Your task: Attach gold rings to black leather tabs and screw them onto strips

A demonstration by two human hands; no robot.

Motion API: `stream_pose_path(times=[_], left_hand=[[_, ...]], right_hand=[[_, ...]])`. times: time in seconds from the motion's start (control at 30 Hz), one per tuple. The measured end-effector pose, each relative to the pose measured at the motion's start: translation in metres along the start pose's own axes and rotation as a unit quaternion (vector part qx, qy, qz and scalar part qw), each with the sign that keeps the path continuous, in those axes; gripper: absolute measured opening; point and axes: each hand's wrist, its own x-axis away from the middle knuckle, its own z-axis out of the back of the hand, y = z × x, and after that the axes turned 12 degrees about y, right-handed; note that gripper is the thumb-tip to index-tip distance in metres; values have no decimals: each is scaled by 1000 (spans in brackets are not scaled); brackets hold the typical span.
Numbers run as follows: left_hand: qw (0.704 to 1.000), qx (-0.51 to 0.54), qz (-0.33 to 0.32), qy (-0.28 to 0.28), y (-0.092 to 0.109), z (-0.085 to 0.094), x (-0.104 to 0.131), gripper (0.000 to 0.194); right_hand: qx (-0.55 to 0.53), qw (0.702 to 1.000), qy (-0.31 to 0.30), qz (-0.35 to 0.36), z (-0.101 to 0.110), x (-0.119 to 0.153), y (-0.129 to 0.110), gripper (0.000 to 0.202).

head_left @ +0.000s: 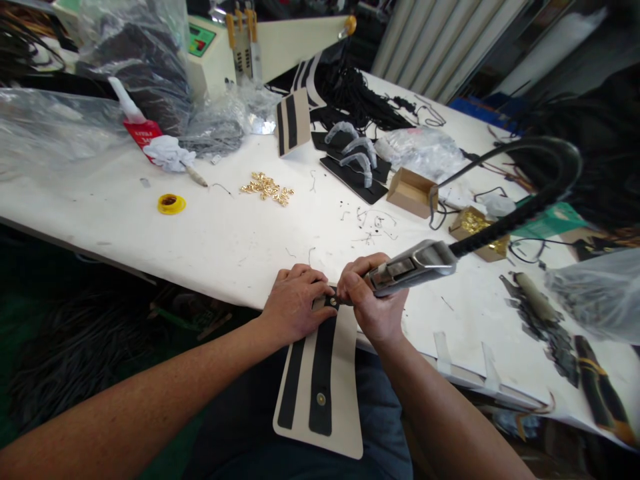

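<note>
A beige panel point(345, 373) with dark strips reaches from the table edge over my lap. One dark strap point(323, 360) on it has a round metal fastener point(321, 399) near its lower end and another small metal fastener point(333, 302) near the top. My left hand point(299, 303) lies on the panel's upper part, thumb and forefinger apart on either side of the upper fastener. Wrapped round a grey powered screwdriver point(413, 267) is my right hand point(373, 300). The tool tilts toward the upper fastener; its tip is hidden by my fingers.
Gold metal pieces point(267, 189) lie loose beyond my hands, with a yellow lid point(171, 203) to their left. Dark panels with wrapped handles point(357, 157) and a cardboard box point(411, 192) stand farther back. A black cable point(540, 200) arches up at right, above pliers point(600, 387).
</note>
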Motion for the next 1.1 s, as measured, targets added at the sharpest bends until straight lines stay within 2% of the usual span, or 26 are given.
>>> stream_pose_path(times=[0.13, 0.33, 0.63, 0.8, 1.0, 1.1], left_hand=[[1000, 0, 3, 0, -1, -2, 1, 25], [1000, 1, -2, -4, -2, -1, 1, 27], [1000, -21, 0, -5, -4, -5, 4, 28], [999, -28, 20, -7, 4, -1, 6, 26], [999, -43, 11, 17, 15, 5, 11, 27], [999, -45, 10, 26, 17, 5, 14, 26]], right_hand=[[2, 1000, -20, 3, -1, 0, 4, 26], [15, 999, -18, -23, -7, -2, 5, 26], [48, 998, 5, -41, -13, 5, -3, 30], [74, 995, 32, -53, -16, 4, -12, 35], [50, 994, -25, -94, -13, -2, -23, 48], [30, 993, -22, -113, -8, -9, -32, 55]])
